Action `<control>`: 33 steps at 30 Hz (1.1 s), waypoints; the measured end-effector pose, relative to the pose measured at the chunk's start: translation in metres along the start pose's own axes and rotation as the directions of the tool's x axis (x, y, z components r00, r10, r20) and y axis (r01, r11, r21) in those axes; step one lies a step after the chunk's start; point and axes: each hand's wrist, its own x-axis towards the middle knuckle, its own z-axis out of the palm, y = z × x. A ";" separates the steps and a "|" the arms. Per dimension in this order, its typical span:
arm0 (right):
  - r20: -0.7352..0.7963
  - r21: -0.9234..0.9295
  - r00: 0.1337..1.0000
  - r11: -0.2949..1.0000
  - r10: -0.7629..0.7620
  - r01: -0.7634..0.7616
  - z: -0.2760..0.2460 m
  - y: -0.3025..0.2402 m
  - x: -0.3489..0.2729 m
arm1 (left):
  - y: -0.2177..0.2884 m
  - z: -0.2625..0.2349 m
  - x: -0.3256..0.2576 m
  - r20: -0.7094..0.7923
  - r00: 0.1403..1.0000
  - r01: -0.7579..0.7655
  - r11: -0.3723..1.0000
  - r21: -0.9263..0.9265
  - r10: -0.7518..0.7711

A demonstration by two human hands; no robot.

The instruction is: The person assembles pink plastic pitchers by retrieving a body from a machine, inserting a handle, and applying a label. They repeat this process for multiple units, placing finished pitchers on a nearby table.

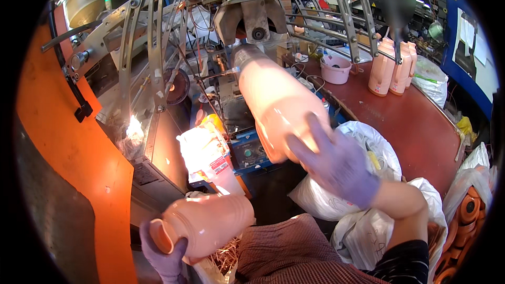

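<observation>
My left hand (164, 255), in a purple knitted glove, grips a salmon-pink plastic bottle (213, 221) around its wide open neck. That bottle lies on its side, low in front of me, neck toward the left. With fingers spread, my gloved right hand (339, 165) clasps the near end of a second salmon-pink bottle (279, 102). Its far end meets a dark round holder (247, 55) on the machine, and the bottle slants down toward me. My right thumb is hidden behind it.
Metal linkage arms (344, 10) spread overhead. An orange machine panel (79, 152) rises at left. On the red-brown table (389, 121) stand several printed pink bottles (382, 68) and a pale bucket (335, 69). White sacks (321, 200) and orange parts (467, 210) crowd the right.
</observation>
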 end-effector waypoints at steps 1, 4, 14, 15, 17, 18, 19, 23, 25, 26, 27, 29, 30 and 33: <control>0.038 -0.012 0.999 1.000 0.017 -0.017 -0.023 0.001 -0.019 | 0.012 0.001 0.003 -0.043 0.994 -0.104 0.994 -0.029 0.103; 0.217 0.300 0.974 0.945 0.066 -0.130 -0.069 0.024 -0.058 | 0.045 0.015 0.022 -0.225 0.936 -0.305 0.943 -0.132 0.272; 0.592 0.503 0.805 0.771 0.021 -0.390 -0.019 0.013 -0.138 | 0.132 0.225 0.055 -0.337 0.555 -0.830 0.536 -0.157 0.761; 0.573 0.518 0.818 0.758 0.036 -0.396 -0.017 0.013 -0.145 | 0.136 0.248 0.052 -0.292 0.428 -0.903 0.411 -0.121 0.855; 0.532 0.536 0.843 0.743 0.072 -0.401 -0.016 0.013 -0.154 | 0.136 0.282 0.053 -0.147 0.418 -0.903 0.428 0.040 0.896; 0.505 0.535 0.858 0.746 0.095 -0.397 -0.017 0.014 -0.156 | 0.135 0.295 0.061 -0.180 0.448 -0.881 0.467 0.076 0.876; 0.475 0.543 0.873 0.744 0.111 -0.390 -0.018 0.014 -0.158 | 0.131 0.305 0.072 -0.172 0.441 -0.884 0.459 0.086 0.881; 0.483 0.532 0.862 0.730 0.156 -0.430 -0.023 0.011 -0.160 | 0.115 0.333 0.136 -0.055 0.394 -0.911 0.398 0.106 0.917; 0.490 0.529 0.857 0.727 0.159 -0.438 -0.025 0.007 -0.160 | 0.110 0.347 0.165 0.083 0.343 -0.934 0.331 0.132 0.935; 0.493 0.538 0.856 0.718 0.157 -0.442 -0.026 0.005 -0.160 | 0.108 0.353 0.177 0.123 0.328 -0.938 0.307 0.159 0.937; 0.494 0.545 0.856 0.711 0.156 -0.444 -0.027 0.004 -0.160 | 0.108 0.359 0.187 0.180 0.312 -0.942 0.279 0.186 0.933; 0.489 0.554 0.859 0.706 0.154 -0.442 -0.028 0.002 -0.159 | 0.107 0.368 0.203 0.207 0.267 -0.956 0.230 0.184 0.941; 0.486 0.555 0.861 0.708 0.151 -0.437 -0.029 0.002 -0.159 | 0.107 0.371 0.207 0.255 0.260 -0.959 0.218 0.181 0.931; 0.466 0.554 0.866 0.703 0.182 -0.446 -0.031 0.003 -0.160 | 0.106 0.374 0.215 0.307 0.214 -0.970 0.164 0.181 0.927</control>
